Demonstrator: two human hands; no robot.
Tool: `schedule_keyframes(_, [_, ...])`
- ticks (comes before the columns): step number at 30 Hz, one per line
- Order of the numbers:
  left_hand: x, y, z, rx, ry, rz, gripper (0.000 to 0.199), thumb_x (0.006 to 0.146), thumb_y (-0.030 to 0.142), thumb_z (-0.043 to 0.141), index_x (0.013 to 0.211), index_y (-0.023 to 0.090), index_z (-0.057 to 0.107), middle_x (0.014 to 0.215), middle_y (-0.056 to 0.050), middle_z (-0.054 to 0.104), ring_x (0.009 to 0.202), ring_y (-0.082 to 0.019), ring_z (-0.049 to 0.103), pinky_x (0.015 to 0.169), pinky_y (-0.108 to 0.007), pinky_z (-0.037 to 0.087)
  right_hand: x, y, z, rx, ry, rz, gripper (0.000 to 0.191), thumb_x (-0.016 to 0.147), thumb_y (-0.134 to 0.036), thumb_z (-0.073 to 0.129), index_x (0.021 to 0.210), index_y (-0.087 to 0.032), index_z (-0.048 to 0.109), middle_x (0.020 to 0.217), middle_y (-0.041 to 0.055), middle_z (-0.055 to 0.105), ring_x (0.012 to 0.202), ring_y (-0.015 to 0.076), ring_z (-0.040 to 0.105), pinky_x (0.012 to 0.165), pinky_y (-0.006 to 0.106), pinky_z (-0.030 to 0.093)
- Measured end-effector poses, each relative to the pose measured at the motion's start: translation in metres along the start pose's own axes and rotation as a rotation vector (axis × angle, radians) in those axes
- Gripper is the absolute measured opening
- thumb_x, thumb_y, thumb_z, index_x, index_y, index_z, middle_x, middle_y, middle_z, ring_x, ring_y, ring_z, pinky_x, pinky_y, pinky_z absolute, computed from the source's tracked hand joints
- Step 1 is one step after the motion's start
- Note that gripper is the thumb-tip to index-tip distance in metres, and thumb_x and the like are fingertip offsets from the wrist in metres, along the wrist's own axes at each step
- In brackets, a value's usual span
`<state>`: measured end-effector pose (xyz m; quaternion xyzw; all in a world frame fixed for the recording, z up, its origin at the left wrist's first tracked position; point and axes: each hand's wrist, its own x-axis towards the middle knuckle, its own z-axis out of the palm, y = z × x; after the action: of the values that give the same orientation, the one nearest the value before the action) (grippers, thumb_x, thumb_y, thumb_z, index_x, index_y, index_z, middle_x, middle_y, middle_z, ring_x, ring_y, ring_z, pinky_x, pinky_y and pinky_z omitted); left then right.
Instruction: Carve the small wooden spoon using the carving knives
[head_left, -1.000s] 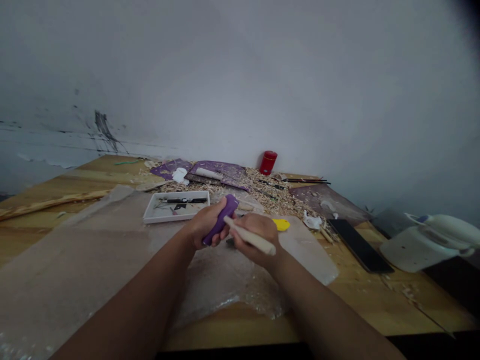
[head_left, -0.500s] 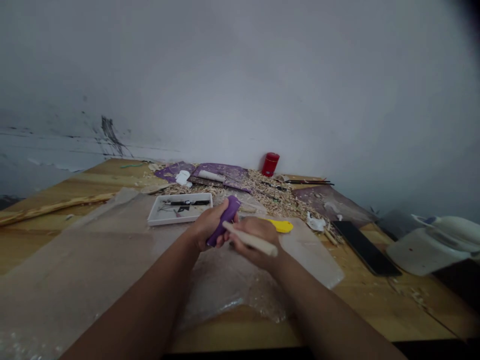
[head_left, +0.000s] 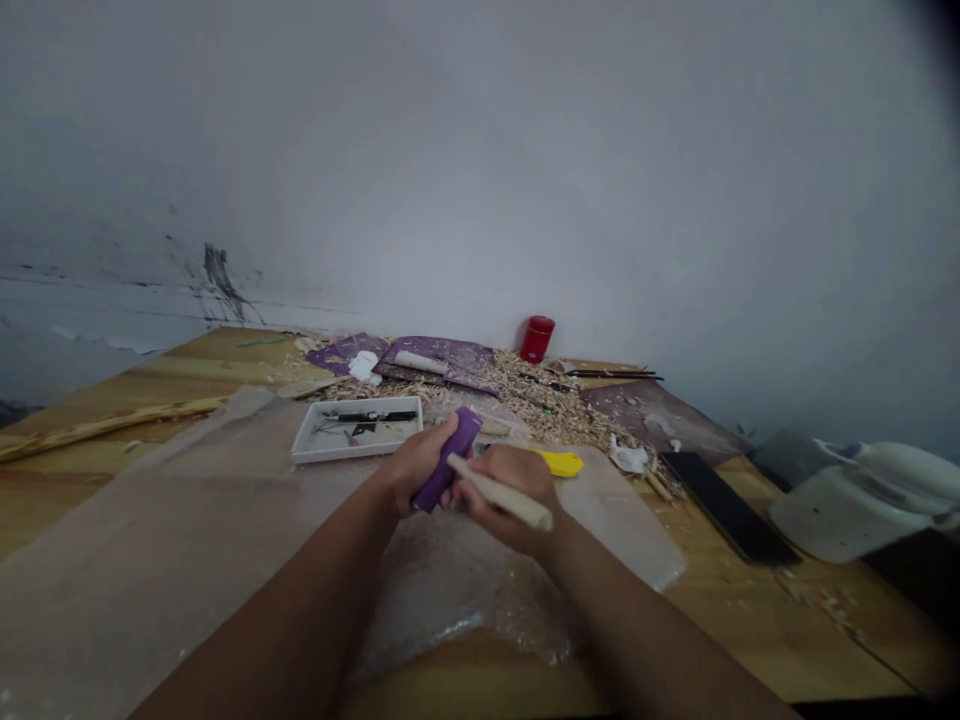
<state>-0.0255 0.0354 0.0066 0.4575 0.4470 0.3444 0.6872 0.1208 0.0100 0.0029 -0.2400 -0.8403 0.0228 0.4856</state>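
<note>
My left hand [head_left: 415, 468] is closed around a purple strip [head_left: 460, 435], its material too blurred to make out. My right hand [head_left: 521, 475] grips a pale, rounded wooden stick [head_left: 510, 500], whose thinner end meets the strip or lies just in front of it. Both hands are close together above the clear plastic sheet [head_left: 247, 540]. Just past my right hand lies a bright yellow object [head_left: 562, 463], partly hidden by it. Left of the hands, a white tray [head_left: 319, 455] contains a black pen-like tool [head_left: 375, 416] and small dark pieces.
Wood shavings [head_left: 555, 410] are heaped at the back around purple sheets [head_left: 465, 352]. A red canister [head_left: 537, 340] stands by the wall. A dark flat slab [head_left: 731, 510] and a white container [head_left: 840, 510] are at right; a long wooden stick [head_left: 112, 425] lies left.
The view has tilted up slightly, so the table sits lower in the picture. The purple strip looks flatter and straighter in my left hand; both grips stay.
</note>
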Motion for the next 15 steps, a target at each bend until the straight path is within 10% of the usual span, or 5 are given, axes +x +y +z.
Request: schedule_keyframes(15, [0.001, 0.001, -0.0028, -0.06, 0.013, 0.049, 0.057, 0.068, 0.065, 0.032, 0.059, 0.013, 0.053, 0.038, -0.001, 0.05, 0.03, -0.009, 0.043, 0.031, -0.019, 0.028, 0.0031, -0.004, -0.0002, 0.018, -0.053, -0.054, 0.008, 0.075, -0.023, 0.051, 0.075, -0.019, 0.058, 0.069, 0.0008, 0.061, 0.063, 0.0104, 0.055, 0.063, 0.022, 0.044])
